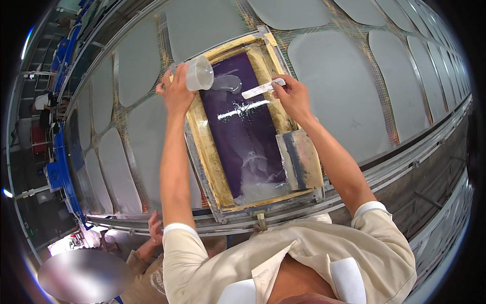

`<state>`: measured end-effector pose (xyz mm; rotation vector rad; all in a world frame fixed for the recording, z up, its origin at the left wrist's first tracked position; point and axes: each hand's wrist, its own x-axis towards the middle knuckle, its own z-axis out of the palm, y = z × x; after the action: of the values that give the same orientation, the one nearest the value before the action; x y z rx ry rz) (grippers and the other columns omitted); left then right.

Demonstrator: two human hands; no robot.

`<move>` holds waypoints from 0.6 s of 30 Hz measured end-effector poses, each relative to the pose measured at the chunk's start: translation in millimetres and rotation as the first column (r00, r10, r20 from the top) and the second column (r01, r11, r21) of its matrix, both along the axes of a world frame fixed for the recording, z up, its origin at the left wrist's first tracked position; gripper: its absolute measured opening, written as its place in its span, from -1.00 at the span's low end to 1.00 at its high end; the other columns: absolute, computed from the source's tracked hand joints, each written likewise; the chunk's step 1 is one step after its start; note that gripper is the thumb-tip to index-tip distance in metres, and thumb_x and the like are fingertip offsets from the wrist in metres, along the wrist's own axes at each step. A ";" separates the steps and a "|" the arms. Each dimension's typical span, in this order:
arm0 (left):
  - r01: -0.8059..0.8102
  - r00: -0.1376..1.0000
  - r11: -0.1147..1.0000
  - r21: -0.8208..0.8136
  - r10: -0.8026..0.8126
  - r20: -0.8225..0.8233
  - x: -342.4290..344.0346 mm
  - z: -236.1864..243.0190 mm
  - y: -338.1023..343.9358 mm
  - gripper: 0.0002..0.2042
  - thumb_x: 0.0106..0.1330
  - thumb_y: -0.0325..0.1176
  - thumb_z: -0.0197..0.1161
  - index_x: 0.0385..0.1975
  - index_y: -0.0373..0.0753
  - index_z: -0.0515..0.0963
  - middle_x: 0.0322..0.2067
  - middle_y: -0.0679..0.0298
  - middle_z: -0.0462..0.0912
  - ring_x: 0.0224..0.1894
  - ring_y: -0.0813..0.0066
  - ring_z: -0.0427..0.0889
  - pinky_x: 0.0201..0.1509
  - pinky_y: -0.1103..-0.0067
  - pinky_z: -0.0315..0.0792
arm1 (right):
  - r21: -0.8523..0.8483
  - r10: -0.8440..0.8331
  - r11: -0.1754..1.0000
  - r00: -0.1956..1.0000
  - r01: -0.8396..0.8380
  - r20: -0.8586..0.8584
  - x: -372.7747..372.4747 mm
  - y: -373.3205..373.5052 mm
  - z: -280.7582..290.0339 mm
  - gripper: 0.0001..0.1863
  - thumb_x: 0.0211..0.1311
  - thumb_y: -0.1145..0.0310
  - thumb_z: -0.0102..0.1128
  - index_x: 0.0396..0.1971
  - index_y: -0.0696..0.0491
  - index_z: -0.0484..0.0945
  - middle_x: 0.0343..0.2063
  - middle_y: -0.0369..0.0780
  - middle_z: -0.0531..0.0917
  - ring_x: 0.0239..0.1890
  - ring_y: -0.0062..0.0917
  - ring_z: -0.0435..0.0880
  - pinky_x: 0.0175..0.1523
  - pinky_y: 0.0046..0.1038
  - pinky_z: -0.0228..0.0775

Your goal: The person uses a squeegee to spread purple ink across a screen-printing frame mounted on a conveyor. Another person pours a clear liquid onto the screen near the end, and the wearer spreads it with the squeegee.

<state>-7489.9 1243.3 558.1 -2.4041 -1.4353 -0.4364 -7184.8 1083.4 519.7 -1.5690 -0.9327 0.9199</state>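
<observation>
My left hand (177, 92) grips a translucent plastic cup (200, 74), tipped on its side over the far left part of a screen-printing frame (206, 164). Below the cup's mouth, a clear glossy puddle (226, 84) lies on the frame's dark purple screen (235, 134). Between the thumb and fingers of my right hand (293, 99) is a flat white stick (261, 88), its tip pointing left above the screen near the puddle. A wide squeegee (302, 161) rests across the frame's near right side. Cloudy residue (263, 191) coats the screen's near end.
Rows of grey rounded panels (336, 91) cover the long table around the frame. A metal rail (395, 157) runs along its near edge. At the lower left, a co-worker's hand (155, 228) is close to my left arm. Blue machine parts (59, 175) line the left side.
</observation>
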 end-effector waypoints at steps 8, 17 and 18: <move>0.154 0.988 0.987 0.045 -0.153 -0.011 55.2 0.3 6.6 -0.28 -0.02 -0.36 0.51 0.26 0.13 0.43 0.26 0.63 0.49 0.32 0.39 0.33 0.25 0.19 0.05 | 0.075 -0.012 0.997 0.998 0.008 0.054 2.0 -7.9 1.5 -0.76 0.30 0.34 0.32 -0.09 0.10 0.70 -0.47 -0.22 0.75 -0.44 -0.62 0.72 -0.27 -0.53 0.52; 0.239 0.961 0.971 -0.003 -0.237 -0.145 26.9 14.9 -36.7 -0.31 0.01 -0.49 0.42 0.24 0.14 0.47 0.28 0.63 0.47 0.34 0.42 0.33 0.25 0.20 0.05 | 0.085 -0.036 0.996 0.996 0.029 0.082 14.5 -34.9 9.1 -0.76 0.30 0.35 0.30 -0.09 0.11 0.69 -0.50 -0.25 0.73 -0.45 -0.64 0.70 -0.29 -0.53 0.51; 0.278 0.945 0.960 -0.011 -0.276 -0.177 21.9 16.8 -48.9 -0.31 0.02 -0.50 0.40 0.24 0.14 0.47 0.29 0.64 0.47 0.34 0.42 0.33 0.24 0.20 0.05 | 0.086 -0.030 0.996 0.995 0.022 0.092 12.3 -41.0 11.1 -0.77 0.30 0.36 0.30 -0.10 0.11 0.69 -0.51 -0.25 0.73 -0.46 -0.63 0.70 -0.29 -0.53 0.51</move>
<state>-7467.9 1194.4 574.9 -2.5696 -1.0202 -0.2852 -7172.5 1042.4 530.8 -1.5587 -1.0014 0.7849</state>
